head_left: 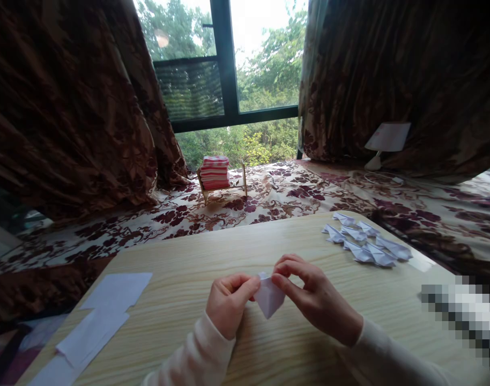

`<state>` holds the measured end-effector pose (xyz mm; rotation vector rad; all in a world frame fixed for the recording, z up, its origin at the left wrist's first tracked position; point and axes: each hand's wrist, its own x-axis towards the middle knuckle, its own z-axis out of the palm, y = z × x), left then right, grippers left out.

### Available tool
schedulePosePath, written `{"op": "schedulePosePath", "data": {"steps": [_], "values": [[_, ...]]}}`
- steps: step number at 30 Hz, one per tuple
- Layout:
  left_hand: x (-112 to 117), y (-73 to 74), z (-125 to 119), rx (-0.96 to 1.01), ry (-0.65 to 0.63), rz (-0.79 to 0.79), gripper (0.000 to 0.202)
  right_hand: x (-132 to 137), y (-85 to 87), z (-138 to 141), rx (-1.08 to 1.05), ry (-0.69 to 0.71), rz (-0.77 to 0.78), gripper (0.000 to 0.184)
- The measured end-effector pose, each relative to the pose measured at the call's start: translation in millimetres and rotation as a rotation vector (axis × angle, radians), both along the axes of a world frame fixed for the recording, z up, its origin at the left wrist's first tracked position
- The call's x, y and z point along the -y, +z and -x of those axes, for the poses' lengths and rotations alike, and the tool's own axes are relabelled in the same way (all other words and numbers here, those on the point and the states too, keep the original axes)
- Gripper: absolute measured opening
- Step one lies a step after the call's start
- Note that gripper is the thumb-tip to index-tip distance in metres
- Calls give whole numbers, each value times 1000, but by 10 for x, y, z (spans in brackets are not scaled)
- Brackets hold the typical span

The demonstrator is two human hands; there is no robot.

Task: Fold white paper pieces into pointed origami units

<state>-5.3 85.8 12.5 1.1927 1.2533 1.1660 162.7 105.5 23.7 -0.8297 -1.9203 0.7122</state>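
Note:
Both my hands meet over the middle of a light wooden table [180, 289]. Between them is a small folded piece of white paper [268, 299], pointed at the bottom. My left hand [227, 303] pinches its left upper edge with thumb and forefinger, fingers curled. My right hand [309, 295] pinches its right upper edge, fingers bent over it. The paper is held just above the tabletop.
Several folded white paper shapes [365, 244] lie at the table's far right. Flat white paper sheets [104, 313] lie at the left edge. Beyond the table is a floral cloth, a small wooden rack with striped folded cloth [215, 174], a white lamp [384, 142], curtains and a window.

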Motion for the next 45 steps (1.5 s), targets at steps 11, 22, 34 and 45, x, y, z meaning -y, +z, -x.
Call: {"op": "schedulePosePath", "data": {"steps": [11,22,34,45], "values": [[-21,216,37,-41,-125,183,21,-79,-88,-53,156,-24,-19,32],[-132,-23,99,260,52,274,21,25,-65,-17,344,11,-466,46],[-97,7,43,300,12,326,25,45,12,9,327,-14,-547,15],[-19,61,-1,41,-39,163,27,36,-97,27,280,-128,-411,11]]}}
